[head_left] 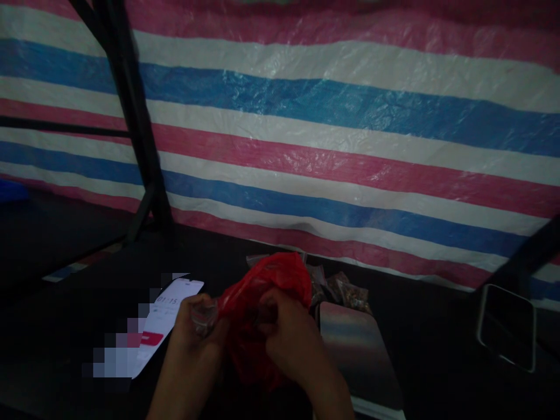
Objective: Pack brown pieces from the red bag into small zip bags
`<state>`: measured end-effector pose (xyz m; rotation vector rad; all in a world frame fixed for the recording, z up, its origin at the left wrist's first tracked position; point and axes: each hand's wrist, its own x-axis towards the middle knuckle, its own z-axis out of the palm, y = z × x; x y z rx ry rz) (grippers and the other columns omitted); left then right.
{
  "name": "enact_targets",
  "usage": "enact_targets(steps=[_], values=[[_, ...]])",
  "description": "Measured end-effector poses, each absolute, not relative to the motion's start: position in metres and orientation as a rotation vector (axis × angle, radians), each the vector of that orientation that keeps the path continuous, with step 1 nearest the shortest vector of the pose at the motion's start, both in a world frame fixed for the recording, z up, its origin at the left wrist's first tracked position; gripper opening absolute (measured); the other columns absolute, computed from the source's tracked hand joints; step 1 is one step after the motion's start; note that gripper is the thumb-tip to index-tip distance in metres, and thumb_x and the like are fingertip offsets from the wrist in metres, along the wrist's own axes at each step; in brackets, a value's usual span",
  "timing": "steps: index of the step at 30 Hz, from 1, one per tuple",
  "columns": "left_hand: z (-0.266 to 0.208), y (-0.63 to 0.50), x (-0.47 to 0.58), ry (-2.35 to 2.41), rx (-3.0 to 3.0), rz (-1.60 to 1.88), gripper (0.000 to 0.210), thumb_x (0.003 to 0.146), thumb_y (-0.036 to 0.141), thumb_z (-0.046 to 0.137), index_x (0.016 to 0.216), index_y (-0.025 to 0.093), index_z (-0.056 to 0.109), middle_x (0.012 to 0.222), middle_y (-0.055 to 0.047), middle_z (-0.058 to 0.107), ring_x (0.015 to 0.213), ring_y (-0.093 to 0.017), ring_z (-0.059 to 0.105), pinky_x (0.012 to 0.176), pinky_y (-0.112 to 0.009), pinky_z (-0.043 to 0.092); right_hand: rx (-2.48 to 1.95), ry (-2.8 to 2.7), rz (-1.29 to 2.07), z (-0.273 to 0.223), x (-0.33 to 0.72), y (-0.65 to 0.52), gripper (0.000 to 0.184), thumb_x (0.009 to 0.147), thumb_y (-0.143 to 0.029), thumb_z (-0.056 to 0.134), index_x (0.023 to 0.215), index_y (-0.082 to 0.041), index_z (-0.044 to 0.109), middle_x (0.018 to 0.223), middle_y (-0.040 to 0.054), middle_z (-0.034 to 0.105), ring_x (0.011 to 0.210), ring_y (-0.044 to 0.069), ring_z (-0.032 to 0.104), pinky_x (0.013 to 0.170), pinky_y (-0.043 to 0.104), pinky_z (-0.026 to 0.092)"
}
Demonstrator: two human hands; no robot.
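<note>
A crumpled red plastic bag (271,280) lies between my two hands near the bottom middle. My left hand (196,338) is closed on a small clear plastic bag (203,316) and presses against the left edge of the red bag. Over the mouth of the red bag, my right hand (289,335) has its fingers curled together; what they pinch, if anything, is too dark to make out. Behind the red bag lie several small clear bags with brown bits (353,294) inside. A flat scale-like device (356,350) with a shiny top stands to the right of my right hand.
A lit phone (168,321) showing a timer lies left of my left hand, partly pixelated. Another dark-screened phone (507,328) rests at the far right. The black table (210,242) meets a striped plastic sheet (332,151), with a black metal frame (135,116) at left.
</note>
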<state>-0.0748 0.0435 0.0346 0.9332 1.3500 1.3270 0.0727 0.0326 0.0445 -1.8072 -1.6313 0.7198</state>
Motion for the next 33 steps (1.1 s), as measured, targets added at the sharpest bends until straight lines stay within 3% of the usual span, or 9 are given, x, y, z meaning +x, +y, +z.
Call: enact_targets(steps=[9, 14, 19, 24, 29, 33], values=[[0.019, 0.057, -0.075, 1.319, 0.998, 1.354, 0.059, 0.057, 0.051, 0.087, 0.101, 0.029, 0.055, 0.076, 0.005, 0.068, 0.064, -0.02, 0.066, 0.055, -0.029, 0.055, -1.722, -1.541, 0.773, 0.041, 0.08, 0.034, 0.035, 0.076, 0.0, 0.065, 0.1, -0.025, 0.071, 0.103, 0.0018, 0.079, 0.101, 0.025, 0.073, 0.086, 0.035, 0.047], [0.011, 0.059, -0.077, 1.292, 1.367, 1.392, 0.042, 0.073, 0.056, 0.077, 0.098, 0.026, 0.062, 0.079, 0.002, 0.066, 0.071, -0.02, 0.065, 0.065, -0.031, 0.057, -1.553, -1.447, 0.865, 0.052, 0.092, 0.033, 0.037, 0.077, 0.002, 0.06, 0.101, -0.024, 0.07, 0.101, 0.0002, 0.077, 0.096, 0.021, 0.073, 0.084, 0.032, 0.049], [0.007, 0.056, -0.077, 1.244, 1.394, 1.251, 0.049, 0.082, 0.062, 0.07, 0.113, 0.024, 0.066, 0.1, -0.005, 0.072, 0.092, -0.027, 0.071, 0.079, -0.037, 0.061, -1.507, -1.354, 0.882, 0.06, 0.102, 0.031, 0.035, 0.081, -0.003, 0.058, 0.108, -0.022, 0.069, 0.109, 0.0031, 0.077, 0.095, 0.021, 0.072, 0.085, 0.033, 0.052], [0.004, 0.058, -0.073, 1.265, 1.397, 1.289, 0.047, 0.087, 0.059, 0.071, 0.118, 0.025, 0.063, 0.102, -0.004, 0.072, 0.097, -0.027, 0.07, 0.086, -0.04, 0.058, -1.387, -1.319, 0.992, 0.06, 0.11, 0.026, 0.03, 0.082, -0.012, 0.058, 0.108, -0.022, 0.068, 0.105, 0.0033, 0.077, 0.074, 0.017, 0.069, 0.068, 0.03, 0.052], [0.011, 0.053, -0.072, 1.213, 1.376, 1.31, 0.049, 0.084, 0.056, 0.076, 0.12, 0.026, 0.063, 0.111, -0.005, 0.074, 0.1, -0.027, 0.073, 0.088, -0.04, 0.06, -1.301, -1.391, 0.995, 0.077, 0.093, 0.018, 0.029, 0.084, -0.015, 0.063, 0.109, -0.028, 0.071, 0.108, 0.0011, 0.078, 0.094, 0.02, 0.073, 0.085, 0.033, 0.056], [0.012, 0.05, -0.074, 1.214, 1.368, 1.241, 0.046, 0.084, 0.054, 0.07, 0.119, 0.024, 0.064, 0.115, -0.01, 0.077, 0.1, -0.03, 0.076, 0.086, -0.042, 0.061, -1.344, -1.553, 0.84, 0.087, 0.066, 0.015, 0.034, 0.083, -0.005, 0.06, 0.105, -0.028, 0.074, 0.112, 0.0011, 0.075, 0.108, 0.021, 0.071, 0.099, 0.035, 0.053]])
